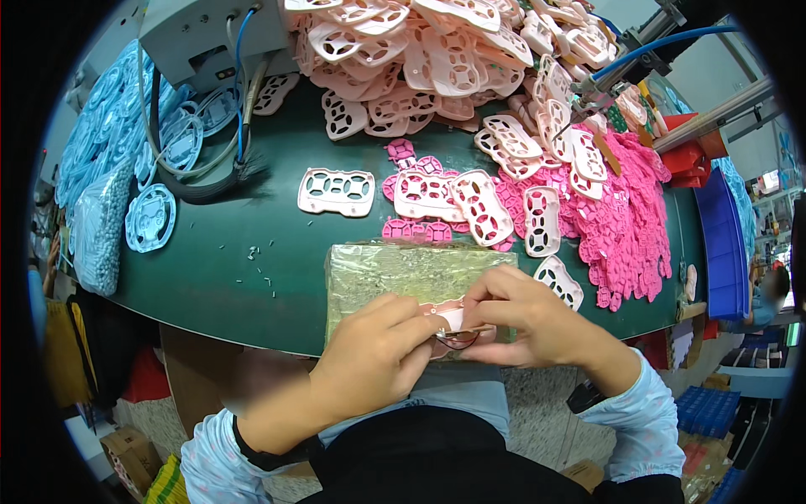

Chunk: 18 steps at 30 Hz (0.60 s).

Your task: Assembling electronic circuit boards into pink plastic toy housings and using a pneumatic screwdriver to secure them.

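At the table's near edge, both my hands work on a pale pink plastic shell [450,316] over a pad wrapped in clear film [369,273]. My left hand [374,353] is closed, its fingertips pressed on the shell's left side. My right hand [525,319] pinches at the shell's right side, thumb and forefinger together. A thin dark curved piece, perhaps a wire, shows just below the fingertips. The fingers cover much of the shell. Just beyond the pad lie loose pale pink cut-out shells [336,192] and bright pink button pads [417,230].
A heap of pale pink shells [445,59] fills the back. Bright pink pads [625,227] pile up at right, near a blue bin [725,244]. Light blue parts [153,218] and a bag of small pieces [99,227] lie at left. A grey machine [214,42] with hoses stands behind.
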Motion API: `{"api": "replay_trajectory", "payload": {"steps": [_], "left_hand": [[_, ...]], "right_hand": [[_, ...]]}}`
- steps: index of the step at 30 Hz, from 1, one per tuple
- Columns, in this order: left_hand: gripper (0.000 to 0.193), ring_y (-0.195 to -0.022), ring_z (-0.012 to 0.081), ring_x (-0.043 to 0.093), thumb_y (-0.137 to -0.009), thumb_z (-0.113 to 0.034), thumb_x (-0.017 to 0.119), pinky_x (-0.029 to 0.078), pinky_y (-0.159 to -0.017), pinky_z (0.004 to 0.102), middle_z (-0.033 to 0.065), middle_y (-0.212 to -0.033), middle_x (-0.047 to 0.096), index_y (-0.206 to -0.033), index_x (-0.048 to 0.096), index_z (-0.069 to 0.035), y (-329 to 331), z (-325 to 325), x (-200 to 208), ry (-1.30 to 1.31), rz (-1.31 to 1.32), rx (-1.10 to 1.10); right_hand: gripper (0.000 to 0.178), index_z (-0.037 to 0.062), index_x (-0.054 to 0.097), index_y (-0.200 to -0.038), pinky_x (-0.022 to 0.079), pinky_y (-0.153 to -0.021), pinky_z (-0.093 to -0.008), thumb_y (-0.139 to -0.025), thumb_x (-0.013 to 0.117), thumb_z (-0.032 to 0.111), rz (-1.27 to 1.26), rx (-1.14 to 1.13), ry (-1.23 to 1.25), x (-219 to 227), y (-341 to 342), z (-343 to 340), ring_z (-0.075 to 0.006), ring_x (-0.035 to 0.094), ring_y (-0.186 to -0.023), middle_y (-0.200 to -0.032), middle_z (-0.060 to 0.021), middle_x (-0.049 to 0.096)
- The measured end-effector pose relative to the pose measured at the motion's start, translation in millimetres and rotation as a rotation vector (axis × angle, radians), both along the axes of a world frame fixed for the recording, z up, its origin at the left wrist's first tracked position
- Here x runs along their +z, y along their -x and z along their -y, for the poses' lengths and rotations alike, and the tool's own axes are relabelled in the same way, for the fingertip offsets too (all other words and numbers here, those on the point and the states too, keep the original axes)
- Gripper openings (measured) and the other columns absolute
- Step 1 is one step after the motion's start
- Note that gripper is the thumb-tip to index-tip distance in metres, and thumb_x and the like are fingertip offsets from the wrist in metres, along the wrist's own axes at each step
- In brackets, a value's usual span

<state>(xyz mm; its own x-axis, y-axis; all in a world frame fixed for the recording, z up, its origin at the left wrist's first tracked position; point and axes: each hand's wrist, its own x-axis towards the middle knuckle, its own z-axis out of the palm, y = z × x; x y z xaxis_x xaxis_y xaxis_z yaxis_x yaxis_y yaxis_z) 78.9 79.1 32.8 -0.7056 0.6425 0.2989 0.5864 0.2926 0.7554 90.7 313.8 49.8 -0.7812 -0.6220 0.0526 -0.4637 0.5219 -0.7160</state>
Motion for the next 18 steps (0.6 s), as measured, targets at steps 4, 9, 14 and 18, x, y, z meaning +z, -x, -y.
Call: {"api": "replay_trajectory", "payload": {"steps": [4,9,14,18], "left_hand": [[0.021,-0.068,0.0244,0.056,-0.075,-0.001,0.069,0.045,-0.060,0.0338,0.0092,-0.075,0.057,-0.096,0.066,-0.001,-1,0,4,-0.031,0.246,0.064],[0.018,-0.070,0.0217,0.059,-0.076,-0.001,0.070,0.046,-0.063,0.0312,0.0101,-0.078,0.060,-0.093,0.067,0.002,1,3,6,-0.088,0.518,0.125],[0.025,-0.071,0.0223,0.059,-0.071,0.000,0.072,0.046,-0.064,0.0328,0.0079,-0.078,0.061,-0.095,0.068,-0.003,2,4,-3,-0.054,0.257,0.004],[0.030,-0.069,0.0178,0.054,-0.066,-0.006,0.070,0.042,-0.061,0.0333,-0.0002,-0.080,0.058,-0.096,0.068,-0.012,1,0,-5,0.078,-0.279,-0.145]], "right_hand": [[0.041,0.0050,0.062,-0.094,0.046,-0.072,-0.0356,-0.064,0.085,0.019,-0.093,-0.190,0.062,-8,-12,13,-0.0263,0.056,-0.087,-0.094,-0.0077,0.057],[0.036,0.0024,0.061,-0.094,0.046,-0.071,-0.0371,-0.067,0.082,0.014,-0.134,-0.266,0.127,-22,-23,14,-0.0281,0.056,-0.081,-0.095,-0.0100,0.058],[0.021,0.0067,0.065,-0.087,0.047,-0.076,-0.0337,-0.070,0.077,0.006,-0.238,-0.128,0.082,-13,-19,-5,-0.0254,0.056,-0.087,-0.099,-0.0058,0.058],[0.024,0.0070,0.066,-0.089,0.047,-0.077,-0.0351,-0.069,0.078,0.004,-0.187,-0.040,0.006,-2,-14,-10,-0.0250,0.056,-0.093,-0.101,-0.0059,0.059]]}}
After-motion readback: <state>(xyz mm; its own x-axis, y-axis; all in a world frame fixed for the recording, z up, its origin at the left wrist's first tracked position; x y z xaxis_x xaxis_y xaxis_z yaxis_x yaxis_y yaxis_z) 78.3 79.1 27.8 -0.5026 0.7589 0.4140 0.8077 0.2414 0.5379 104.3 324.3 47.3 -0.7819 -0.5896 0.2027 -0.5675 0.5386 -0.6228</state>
